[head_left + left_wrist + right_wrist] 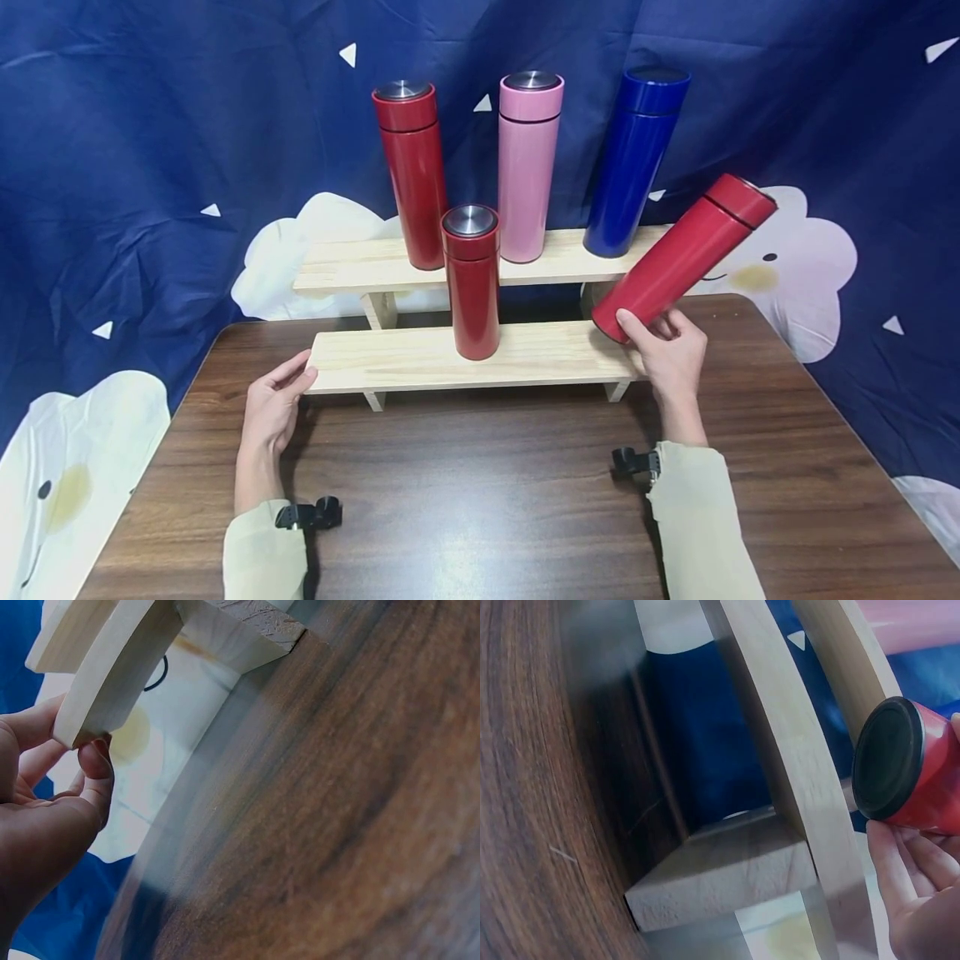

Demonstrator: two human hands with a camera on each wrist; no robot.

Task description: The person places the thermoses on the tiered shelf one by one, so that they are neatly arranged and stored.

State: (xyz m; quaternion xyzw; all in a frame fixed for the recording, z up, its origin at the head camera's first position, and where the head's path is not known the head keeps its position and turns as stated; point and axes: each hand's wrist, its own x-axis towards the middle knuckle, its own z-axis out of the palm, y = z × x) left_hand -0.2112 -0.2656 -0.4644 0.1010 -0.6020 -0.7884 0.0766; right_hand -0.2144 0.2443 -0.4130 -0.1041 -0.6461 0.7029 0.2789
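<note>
My right hand (675,354) grips a red thermos bottle (682,258) near its base, over the right end of the lower shelf. The bottle leans to the upper right, and its black bottom (889,759) faces the right wrist camera. My left hand (272,408) pinches the left end of the lower wooden shelf (390,358); in the left wrist view the thumb is below the board (94,712). Another red thermos (475,292) stands upright at the middle of that shelf. On the upper shelf (337,262) stand a red thermos (411,175), a pink thermos (529,167) and a blue thermos (633,167).
The two-tier wooden rack stands on a dark brown wooden table (465,492), the upper shelf behind the lower one. Short wooden supports (375,401) carry the boards. A blue curtain (187,108) with white clouds and triangles hangs behind the table.
</note>
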